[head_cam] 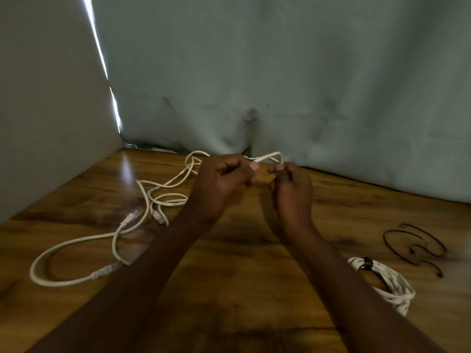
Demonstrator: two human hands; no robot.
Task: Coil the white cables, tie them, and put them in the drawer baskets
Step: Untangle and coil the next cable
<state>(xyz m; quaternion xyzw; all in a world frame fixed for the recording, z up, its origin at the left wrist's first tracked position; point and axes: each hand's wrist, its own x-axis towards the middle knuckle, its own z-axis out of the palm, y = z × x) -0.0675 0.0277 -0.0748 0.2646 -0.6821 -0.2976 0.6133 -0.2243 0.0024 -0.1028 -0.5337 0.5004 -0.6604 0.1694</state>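
Observation:
A loose white cable (153,192) sprawls in loops over the left half of the wooden table (242,289), its plug ends lying near the middle left. Both my hands are raised above the table's far side. My left hand (224,182) pinches a stretch of this cable, and my right hand (293,187) pinches it a short way along, so a small bend of cable (270,157) arches between them. A second white cable (382,284), coiled and bound with a black tie, lies at the right under my right forearm.
Thin black wire ties (418,245) lie loose on the table at the far right. A grey-green curtain (280,72) hangs along the table's far edge, and a pale wall (38,110) closes the left side. No drawer or basket is in view.

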